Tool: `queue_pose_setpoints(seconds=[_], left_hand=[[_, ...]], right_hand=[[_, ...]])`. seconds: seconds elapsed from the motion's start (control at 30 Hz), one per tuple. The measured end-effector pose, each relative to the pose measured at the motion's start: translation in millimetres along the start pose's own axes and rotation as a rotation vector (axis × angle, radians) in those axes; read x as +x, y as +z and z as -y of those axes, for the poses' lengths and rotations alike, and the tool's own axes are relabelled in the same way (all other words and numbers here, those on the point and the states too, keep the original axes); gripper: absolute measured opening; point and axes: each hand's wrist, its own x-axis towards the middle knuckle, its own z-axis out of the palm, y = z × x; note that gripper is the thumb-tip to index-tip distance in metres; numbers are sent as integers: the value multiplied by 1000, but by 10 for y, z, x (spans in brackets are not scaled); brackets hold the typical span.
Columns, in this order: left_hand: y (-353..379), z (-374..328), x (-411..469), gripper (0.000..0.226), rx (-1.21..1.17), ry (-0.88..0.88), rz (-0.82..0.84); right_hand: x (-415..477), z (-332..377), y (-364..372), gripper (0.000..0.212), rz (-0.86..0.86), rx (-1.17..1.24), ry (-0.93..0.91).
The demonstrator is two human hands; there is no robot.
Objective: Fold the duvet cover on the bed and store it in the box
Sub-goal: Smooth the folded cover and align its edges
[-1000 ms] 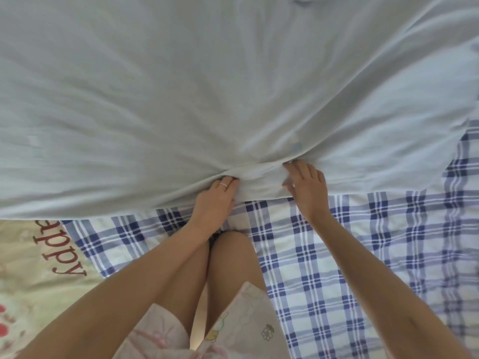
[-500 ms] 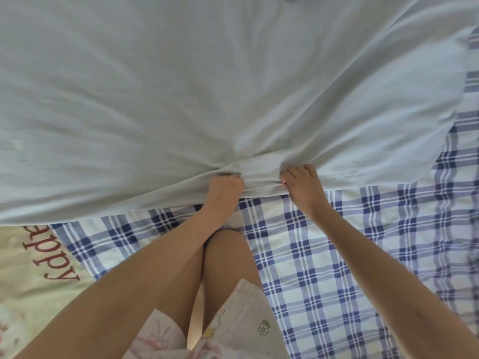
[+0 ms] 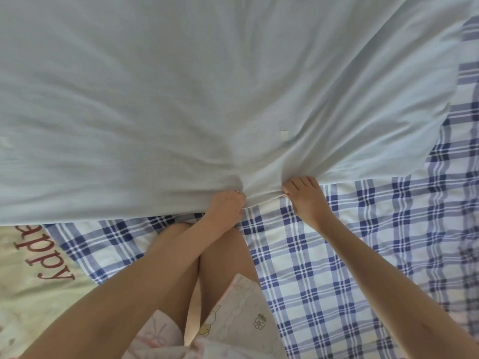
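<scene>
White duvet cover (image 3: 207, 86) lay spread across upper frame, over plaid sheet (image 3: 337, 255). Centre frame: left hand (image 3: 226, 212) fisted on its near edge; right hand (image 3: 307, 200) just beside, pinching same edge. Fabric bunched between them.

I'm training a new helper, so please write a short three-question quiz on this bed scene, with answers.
1. True or false: the left hand and the right hand both hold the near edge of the duvet cover.
2. The sheet under it is: A plain red, B blue and white checked, C black dotted.
3. Fill in: the ring is on the ___ hand.
Key: 1 true; 2 B; 3 left.
</scene>
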Motion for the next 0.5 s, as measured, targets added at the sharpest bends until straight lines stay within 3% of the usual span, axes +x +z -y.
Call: queue_pose_setpoints(seconds=[0.13, 0.23, 0.3, 0.4, 0.5], left_hand=[[-111, -27, 94, 15, 70, 5, 116], [-136, -57, 157, 18, 199, 20, 141], [-101, -125, 188, 21, 239, 39, 92], [-58, -255, 224, 44, 269, 40, -78], [-54, -374, 362, 50, 223, 95, -172]], right_hand=[[-71, 117, -24, 29, 223, 74, 85], [1, 106, -78, 9, 327, 185, 177], [12, -1, -106, 13, 250, 204, 237], [-52, -208, -103, 40, 92, -10, 327], [-14, -393, -141, 40, 20, -97, 381]])
